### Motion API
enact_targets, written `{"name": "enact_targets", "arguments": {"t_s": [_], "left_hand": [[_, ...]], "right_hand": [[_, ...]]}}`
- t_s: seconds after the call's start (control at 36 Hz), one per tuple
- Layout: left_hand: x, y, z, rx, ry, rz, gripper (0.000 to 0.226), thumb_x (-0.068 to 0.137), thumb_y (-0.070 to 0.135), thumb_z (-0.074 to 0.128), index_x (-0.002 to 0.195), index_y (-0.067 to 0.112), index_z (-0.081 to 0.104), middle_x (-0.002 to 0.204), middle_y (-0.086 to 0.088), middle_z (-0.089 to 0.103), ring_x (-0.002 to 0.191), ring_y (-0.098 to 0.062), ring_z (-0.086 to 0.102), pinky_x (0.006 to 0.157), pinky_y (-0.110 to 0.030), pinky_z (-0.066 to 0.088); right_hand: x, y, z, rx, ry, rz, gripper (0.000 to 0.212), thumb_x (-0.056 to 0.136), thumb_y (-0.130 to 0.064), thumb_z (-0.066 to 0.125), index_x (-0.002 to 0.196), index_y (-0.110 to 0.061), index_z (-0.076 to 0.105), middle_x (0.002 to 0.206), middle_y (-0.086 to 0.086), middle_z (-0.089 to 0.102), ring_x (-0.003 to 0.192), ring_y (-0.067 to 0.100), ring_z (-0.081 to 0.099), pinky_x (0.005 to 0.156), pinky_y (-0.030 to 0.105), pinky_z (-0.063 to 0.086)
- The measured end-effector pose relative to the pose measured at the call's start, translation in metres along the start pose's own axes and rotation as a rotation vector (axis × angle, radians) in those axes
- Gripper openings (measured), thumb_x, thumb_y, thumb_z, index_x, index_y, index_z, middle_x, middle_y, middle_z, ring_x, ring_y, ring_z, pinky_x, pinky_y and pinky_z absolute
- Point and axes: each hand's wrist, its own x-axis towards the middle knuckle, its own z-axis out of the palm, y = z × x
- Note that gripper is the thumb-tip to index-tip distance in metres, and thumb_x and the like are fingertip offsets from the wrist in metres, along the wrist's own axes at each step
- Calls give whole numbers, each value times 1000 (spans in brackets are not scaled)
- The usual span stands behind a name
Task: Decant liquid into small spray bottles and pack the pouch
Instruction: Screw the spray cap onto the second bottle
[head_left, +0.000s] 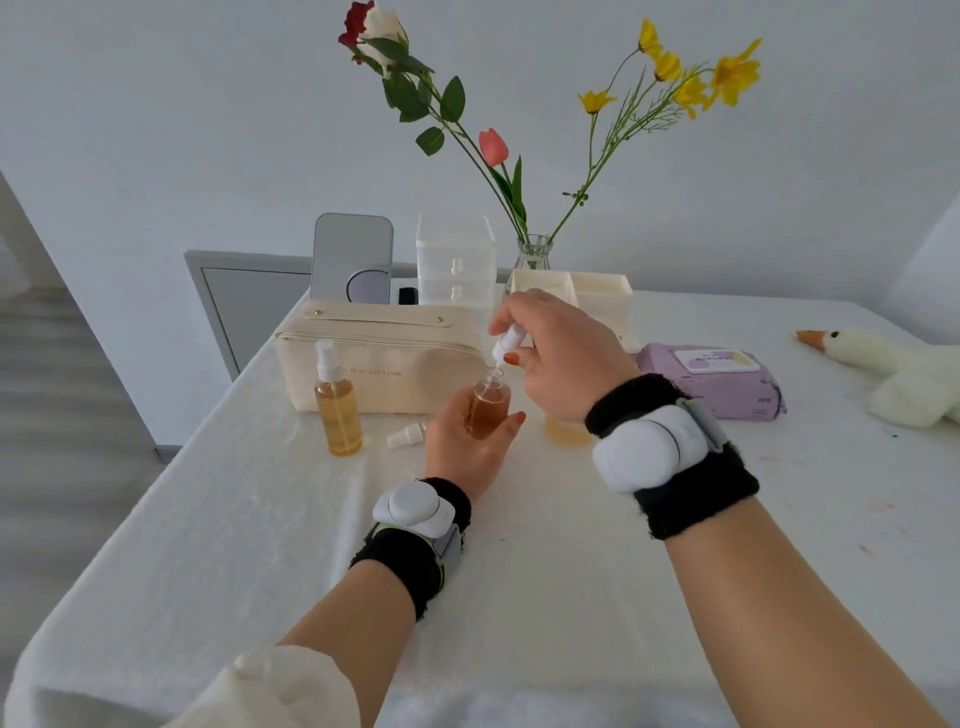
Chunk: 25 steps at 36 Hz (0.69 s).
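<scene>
The left hand (460, 449) grips a small spray bottle (489, 408) of amber liquid, held upright with its neck open, in front of the cream pouch (384, 358) on the white worktop (519, 597). The right hand (563, 358) pinches a white spray cap (506, 343) directly over that neck, its tip at the opening. 1 taller pump bottle (337, 410) stands to the left, and 1 loose cap (407, 435) lies between it and the left hand.

pump bottle (337, 402) before pouch (384, 358), left of small bottle (489, 405); wipes pack (717, 379) right
</scene>
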Motion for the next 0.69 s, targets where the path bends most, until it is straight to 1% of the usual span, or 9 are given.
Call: {"name": "enact_targets", "arguments": {"t_s": [0.14, 0.22, 0.31, 0.39, 0.47, 0.53, 0.58, 0.64, 0.69], "left_hand": [[1, -2, 1, -31, -6, 6, 32, 82, 29, 81, 109, 21, 66, 90, 3, 72, 78, -18, 66, 78, -57, 59], [1, -3, 1, -37, -16, 15, 32, 83, 31, 81, 110, 22, 66, 87, 2, 72, 76, -17, 66, 77, -56, 59], [3, -4, 0, -28, -19, 23, 28, 84, 30, 81, 106, 22, 66, 77, 7, 67, 69, -14, 62, 73, -54, 60], [4, -5, 1, -23, -20, 22, 26, 83, 29, 81, 103, 21, 66, 72, 12, 63, 66, -13, 59, 71, -52, 60], [4, -5, 0, -34, -25, 18, 27, 83, 30, 80, 103, 21, 65, 78, 7, 67, 69, -14, 61, 73, -53, 60], [4, -5, 0, -40, -26, 21, 28, 83, 30, 80, 105, 20, 66, 87, 1, 71, 74, -16, 64, 76, -55, 59], [4, -5, 0, -38, -24, 27, 25, 83, 29, 80, 102, 22, 65, 87, 2, 72, 74, -17, 64, 75, -56, 59], [4, -5, 0, -22, -16, 50, 19, 83, 29, 80, 92, 28, 63, 75, 10, 65, 67, -16, 60, 70, -53, 59], [4, -4, 1, -5, -12, 69, 20, 84, 29, 80, 87, 30, 60, 68, 10, 58, 63, -17, 56, 65, -52, 57]], "right_hand": [[11, -2, 4, -74, -126, 2, 34, 88, 0, 62, 108, -27, 57, 114, -9, 57, 102, 16, 56, 83, 39, 53], [14, -2, 10, -88, -177, 14, 33, 89, -2, 62, 109, -28, 55, 116, -8, 57, 101, 17, 57, 84, 38, 52], [16, -2, 13, -94, -209, 23, 33, 90, -2, 62, 111, -27, 54, 118, -7, 56, 99, 18, 57, 84, 38, 52], [17, -1, 15, -106, -246, 33, 31, 91, -4, 62, 107, -29, 53, 117, -6, 56, 97, 19, 58, 83, 37, 52], [19, 0, 16, -123, -276, 55, 27, 93, -6, 60, 108, -28, 53, 116, -5, 56, 98, 20, 58, 81, 35, 50], [20, 0, 16, -142, -291, 81, 20, 96, -12, 58, 111, -24, 55, 115, -4, 57, 98, 21, 58, 81, 35, 49], [22, -1, 15, -172, -292, 112, 12, 98, -21, 58, 110, -20, 58, 110, -1, 61, 95, 22, 60, 80, 37, 51], [23, -3, 15, -209, -281, 132, 19, 100, -35, 57, 103, -17, 62, 103, 0, 65, 89, 21, 63, 77, 37, 53], [23, -2, 15, -216, -276, 157, 31, 97, -48, 58, 104, -18, 61, 99, -2, 66, 87, 20, 64, 78, 38, 55]]}}
